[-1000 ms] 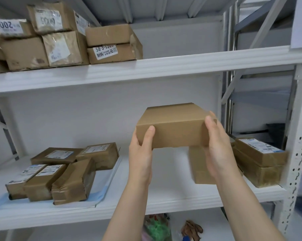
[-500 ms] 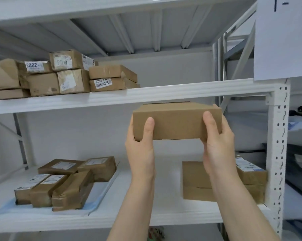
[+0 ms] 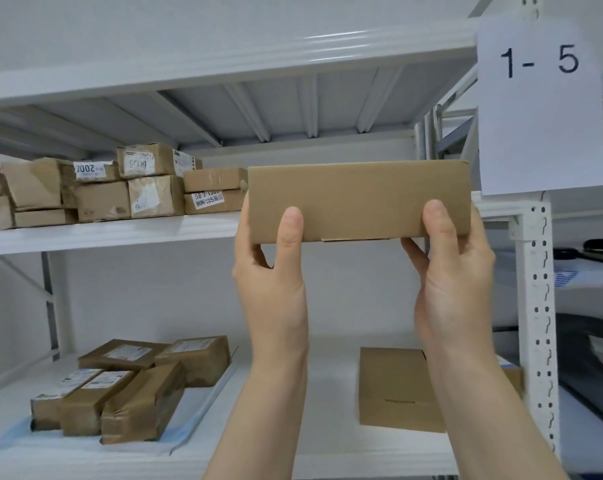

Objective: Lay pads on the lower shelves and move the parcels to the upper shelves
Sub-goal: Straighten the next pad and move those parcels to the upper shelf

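Note:
I hold a plain brown cardboard parcel (image 3: 359,199) in the air, level with the front edge of the upper shelf (image 3: 113,233). My left hand (image 3: 272,282) grips its left end and my right hand (image 3: 452,271) grips its right end, thumbs on the near face. Several taped parcels (image 3: 127,192) are stacked on the upper shelf to the left. On the lower shelf (image 3: 328,410), several more parcels (image 3: 130,386) lie on a pale blue pad (image 3: 185,434) at the left, and a plain box (image 3: 393,389) stands at the right, partly behind my right forearm.
A white perforated upright (image 3: 539,306) bounds the shelves on the right, with a paper sign reading "1- 5" (image 3: 539,105) above it. Another shelf (image 3: 224,64) spans overhead. Neighbouring racks with dark items (image 3: 591,341) lie further right.
Both hands have raised the parcel from just above the lower shelf up to the height of the upper shelf's edge. My view has tilted upward with it.

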